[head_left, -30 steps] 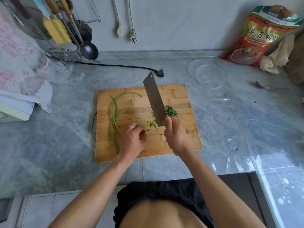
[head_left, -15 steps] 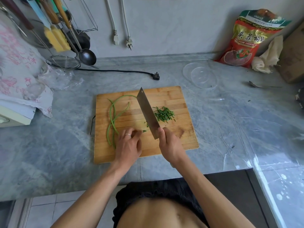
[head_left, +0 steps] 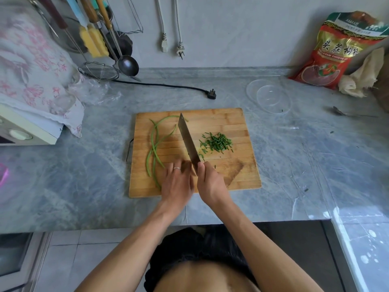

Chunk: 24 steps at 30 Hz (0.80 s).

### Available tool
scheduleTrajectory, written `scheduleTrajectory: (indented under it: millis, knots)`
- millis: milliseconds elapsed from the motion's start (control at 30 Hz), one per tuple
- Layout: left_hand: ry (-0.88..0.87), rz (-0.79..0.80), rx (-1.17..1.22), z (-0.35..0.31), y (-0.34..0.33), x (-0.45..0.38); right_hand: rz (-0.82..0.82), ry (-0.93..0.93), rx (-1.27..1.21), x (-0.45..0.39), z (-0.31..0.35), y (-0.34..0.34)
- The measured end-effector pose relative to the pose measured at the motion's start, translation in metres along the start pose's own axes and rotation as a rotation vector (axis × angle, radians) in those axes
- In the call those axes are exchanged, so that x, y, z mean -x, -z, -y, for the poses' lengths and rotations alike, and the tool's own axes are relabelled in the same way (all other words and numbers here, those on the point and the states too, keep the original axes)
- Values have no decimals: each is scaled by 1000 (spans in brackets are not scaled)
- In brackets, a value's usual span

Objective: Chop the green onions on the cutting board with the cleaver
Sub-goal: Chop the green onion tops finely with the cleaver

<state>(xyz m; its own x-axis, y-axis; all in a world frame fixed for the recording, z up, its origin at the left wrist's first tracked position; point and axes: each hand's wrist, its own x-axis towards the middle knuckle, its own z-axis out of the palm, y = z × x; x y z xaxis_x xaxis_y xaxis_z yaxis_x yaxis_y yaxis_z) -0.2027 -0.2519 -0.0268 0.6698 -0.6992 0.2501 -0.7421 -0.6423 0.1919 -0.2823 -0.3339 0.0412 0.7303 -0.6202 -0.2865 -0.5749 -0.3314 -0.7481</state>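
A wooden cutting board [head_left: 231, 178] lies on the grey counter in front of me. Long whole green onions [head_left: 154, 144] curve along its left side. A small heap of chopped green pieces [head_left: 217, 142] sits right of centre. My right hand [head_left: 211, 184] grips the handle of the cleaver [head_left: 188, 140], whose blade stands edge-down on the board between the whole stalks and the heap. My left hand [head_left: 177, 182], with a ring on one finger, rests on the board just left of the blade, fingers curled down by the stalks' near ends. What lies under them is hidden.
A clear bowl [head_left: 271, 98] stands behind the board on the right, a spoon [head_left: 349, 113] beyond it. A red food bag [head_left: 341, 51] leans on the wall. A black plug and cord [head_left: 211, 94] lie behind the board. Ladle and strainer [head_left: 99, 70] hang at back left.
The cleaver has come down from raised to edge-down on the board. It has shifted left, leaving the chopped heap in plain view on its right. My left hand stays beside the blade.
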Motion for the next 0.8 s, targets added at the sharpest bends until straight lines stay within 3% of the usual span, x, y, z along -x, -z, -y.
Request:
scheduleTrajectory:
  millis: [100, 233, 400, 800]
  knots:
    - [7, 36, -15, -1, 0, -2, -52, -93, -155, -4, 5, -3]
    - [26, 109, 56, 4, -1, -5, -11, -67, -17, -10, 8, -7]
    - [-39, 162, 76, 13, -3, -9, -24, -87, -43, -23, 12, -13]
    - [-221, 115, 149, 32, -11, -16, -110, -61, -53, -47, 21, -20]
